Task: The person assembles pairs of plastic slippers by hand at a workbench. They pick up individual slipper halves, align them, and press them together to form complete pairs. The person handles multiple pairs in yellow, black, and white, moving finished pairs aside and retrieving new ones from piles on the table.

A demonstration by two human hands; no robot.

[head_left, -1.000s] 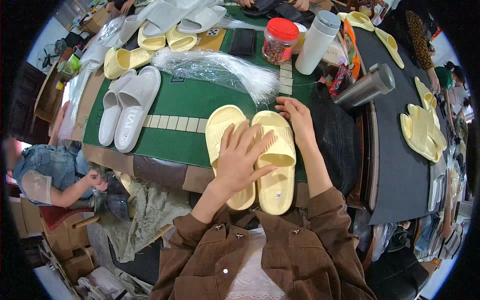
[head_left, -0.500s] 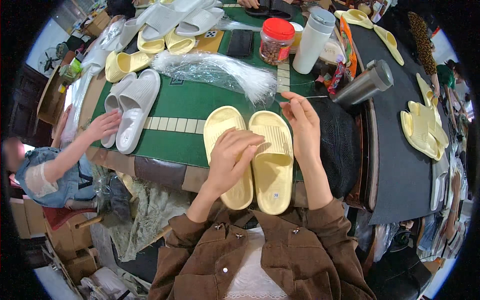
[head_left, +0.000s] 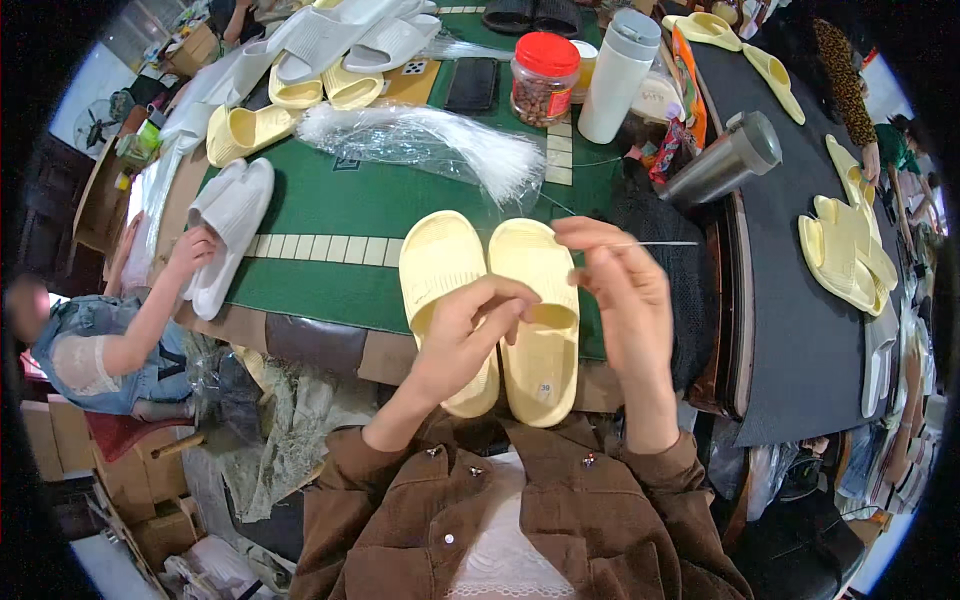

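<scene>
A pair of pale yellow slide slippers [head_left: 540, 375] lies side by side at the near table edge, toes pointing away from me. My left hand [head_left: 468, 325] reaches across the left slipper, thumb and forefinger pinched together at the rear edge of the right slipper's strap. What those fingertips hold is hidden. My right hand [head_left: 622, 285], slightly blurred, is raised just right of the slippers. Between its thumb and forefinger is a thin white plastic strand [head_left: 668, 243], its end sticking out to the right. A clear bag of similar white strands [head_left: 440, 145] lies beyond the slippers.
At left, a co-worker's hand [head_left: 195, 248] grips grey slippers [head_left: 240, 215]. More grey slippers [head_left: 335, 40] are piled far left. A red-lidded jar [head_left: 545, 80], white bottle [head_left: 620, 75] and steel tumbler [head_left: 725, 160] stand beyond my right hand. Yellow slippers [head_left: 845, 255] lie on the right-hand table.
My right hand has moved down and right with the strand. My left fingers have shifted onto the right slipper's strap edge, pinching. The co-worker's grey slippers have been brought together and moved left.
</scene>
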